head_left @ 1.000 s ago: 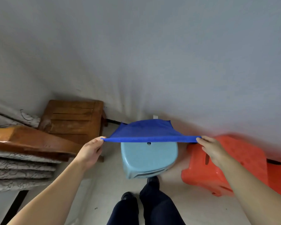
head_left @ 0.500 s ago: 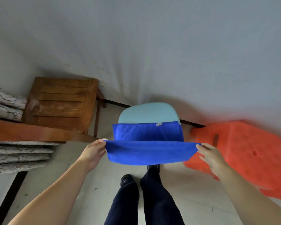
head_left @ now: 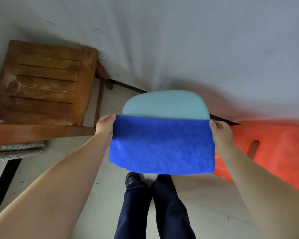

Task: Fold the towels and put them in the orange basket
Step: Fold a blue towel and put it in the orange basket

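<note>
Two hands at work: left hand [head_left: 105, 125] pinching the left end of the blue towel [head_left: 161, 146] at its top edge, right hand [head_left: 220, 131] pinching the right end the same way, fingers curled over the cloth on both sides. Held taut between them, hanging as a flat doubled panel above the near edge of the pale blue stool [head_left: 166, 104], only the far part of the seat showing beyond the fold. A second ago stretched out level over the stool as a single thin sheet; half a second ago with the near half dropped forward and the far half lying on the seat, small white tag showing; now drawn together into one rectangle, the tag out of sight. Meaning for the task: probably the first fold done, the towel halved lengthwise, at least one more fold likely wanted before stowing. Not yet in any basket. Just to the right, close by the right hand, an orange plastic piece [head_left: 273, 149] with a slot in its side, whether basket or stool hard to tell. Off to the left, a wooden stool [head_left: 45, 83] against the wall [head_left: 179, 40]; below, dark trousers [head_left: 154, 207] and a shoe on the floor [head_left: 97, 178].
</note>
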Demonstrator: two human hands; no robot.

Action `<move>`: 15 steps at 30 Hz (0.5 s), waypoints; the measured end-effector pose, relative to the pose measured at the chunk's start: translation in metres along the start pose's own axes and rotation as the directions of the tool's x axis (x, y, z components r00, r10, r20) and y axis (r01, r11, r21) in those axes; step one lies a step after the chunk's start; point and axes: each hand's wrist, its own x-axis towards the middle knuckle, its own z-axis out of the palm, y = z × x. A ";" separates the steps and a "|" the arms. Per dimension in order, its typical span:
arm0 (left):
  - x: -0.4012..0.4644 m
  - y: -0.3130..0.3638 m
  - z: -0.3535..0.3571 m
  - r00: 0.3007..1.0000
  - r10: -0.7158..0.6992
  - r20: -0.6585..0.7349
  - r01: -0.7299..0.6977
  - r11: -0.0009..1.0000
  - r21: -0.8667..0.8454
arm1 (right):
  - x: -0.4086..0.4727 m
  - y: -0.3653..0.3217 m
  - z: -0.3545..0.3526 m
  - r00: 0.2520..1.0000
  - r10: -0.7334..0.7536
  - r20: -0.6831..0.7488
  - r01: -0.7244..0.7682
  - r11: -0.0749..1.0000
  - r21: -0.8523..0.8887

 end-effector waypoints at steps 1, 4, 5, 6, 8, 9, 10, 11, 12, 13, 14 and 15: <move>-0.004 -0.005 -0.003 0.999 -0.029 0.035 0.028 0.999 0.025 | -0.007 0.002 -0.001 0.999 0.000 0.032 -0.001 1.000 0.017; -0.021 -0.024 -0.013 0.985 -0.115 0.126 0.093 0.980 0.175 | -0.024 0.023 -0.009 0.989 0.042 0.141 -0.040 0.999 -0.016; -0.028 -0.030 -0.018 0.984 -0.110 0.141 0.069 0.960 0.271 | -0.028 0.031 -0.012 0.984 0.074 0.163 -0.065 0.996 -0.059; -0.031 -0.038 -0.023 0.986 -0.082 0.147 0.026 0.937 0.349 | -0.030 0.042 -0.014 0.977 0.121 0.173 -0.105 0.989 -0.100; -0.037 -0.044 -0.028 0.989 -0.029 0.142 -0.032 0.912 0.409 | -0.034 0.054 -0.016 0.960 0.224 0.167 -0.197 0.966 -0.165; -0.042 -0.042 -0.028 0.991 -0.027 0.132 -0.030 0.914 0.405 | -0.035 0.057 -0.017 0.952 0.260 0.163 -0.228 0.954 -0.193; -0.044 -0.041 -0.027 0.991 -0.037 0.132 -0.017 0.924 0.382 | -0.037 0.059 -0.016 0.947 0.278 0.162 -0.242 0.947 -0.212; -0.047 -0.038 -0.026 0.988 -0.052 0.143 -0.001 0.937 0.350 | -0.040 0.057 -0.016 0.944 0.285 0.164 -0.245 0.942 -0.231; -0.048 -0.035 -0.025 0.985 -0.060 0.160 0.007 0.949 0.315 | -0.041 0.056 -0.015 0.947 0.272 0.171 -0.225 0.941 -0.254; -0.050 -0.031 -0.025 0.983 -0.060 0.173 0.007 0.956 0.292 | -0.044 0.050 -0.016 0.953 0.242 0.183 -0.186 0.942 -0.280; -0.050 -0.027 -0.024 0.983 -0.045 0.179 -0.006 0.962 0.272 | -0.045 0.043 -0.016 0.961 0.194 0.199 -0.130 0.946 -0.296; -0.050 -0.023 -0.024 0.984 -0.023 0.178 -0.023 0.968 0.250 | -0.046 0.035 -0.017 0.969 0.135 0.207 -0.069 0.951 -0.301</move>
